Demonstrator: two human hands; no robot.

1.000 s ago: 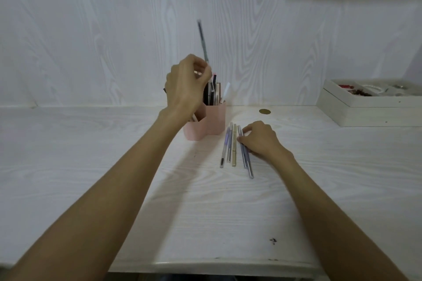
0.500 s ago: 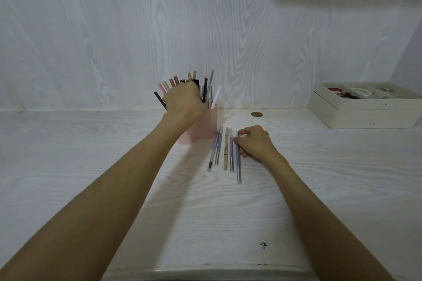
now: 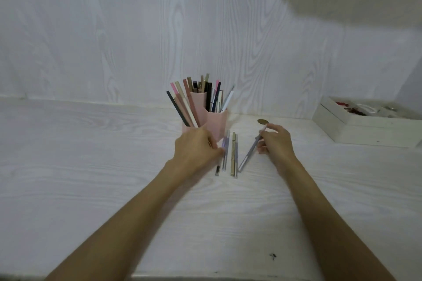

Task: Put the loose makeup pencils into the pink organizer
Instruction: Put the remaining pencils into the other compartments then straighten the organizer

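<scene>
The pink organizer (image 3: 218, 122) stands at the back of the white desk, full of several upright pencils. Just in front of it lie loose makeup pencils (image 3: 233, 155) side by side: a beige one, a lilac one and a dark-tipped one. My left hand (image 3: 196, 148) rests on the desk at the left edge of that row, fingertips touching the leftmost pencils; its grip is blurred. My right hand (image 3: 275, 143) pinches a grey-lilac pencil (image 3: 249, 154) by its upper end, the pencil slanting with its lower tip near the desk.
A small round brass-coloured disc (image 3: 262, 121) lies behind my right hand. A white open box (image 3: 365, 130) with small red and mixed items sits at the right. A white wood-grain wall backs the desk. The desk's front edge (image 3: 205, 277) runs along the bottom.
My left hand came down from the organizer to the loose row after dropping a pencil in. My right hand lifted one pencil out of the row and tilted it to the right.
</scene>
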